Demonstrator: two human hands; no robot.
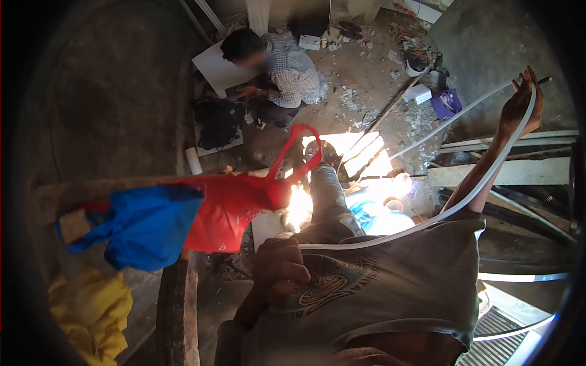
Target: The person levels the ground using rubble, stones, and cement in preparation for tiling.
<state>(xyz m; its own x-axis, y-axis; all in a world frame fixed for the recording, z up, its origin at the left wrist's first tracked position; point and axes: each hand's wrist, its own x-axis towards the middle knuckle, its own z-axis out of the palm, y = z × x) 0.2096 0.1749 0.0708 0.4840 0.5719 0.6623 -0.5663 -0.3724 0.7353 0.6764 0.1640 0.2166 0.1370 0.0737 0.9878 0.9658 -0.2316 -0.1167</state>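
Observation:
My left hand point(281, 268) is closed in a fist in front of my grey shirt, gripping a long flexible white plastic tube point(397, 236). From that fist the tube curves across my chest and up along my right arm. My right hand point(527, 102), raised at the far right, is closed round the tube, and a second white length slants down and left from it toward the floor. A short dark tip point(546, 80) pokes out past the right fingers.
A red bag point(229, 210) and a blue bag point(152, 226) hang at left by a wooden beam point(190, 305), above yellow cloth point(94, 311). A person point(290, 73) crouches beside a black bag point(218, 122). Debris, a purple container point(446, 104) and boards point(500, 172) lie around.

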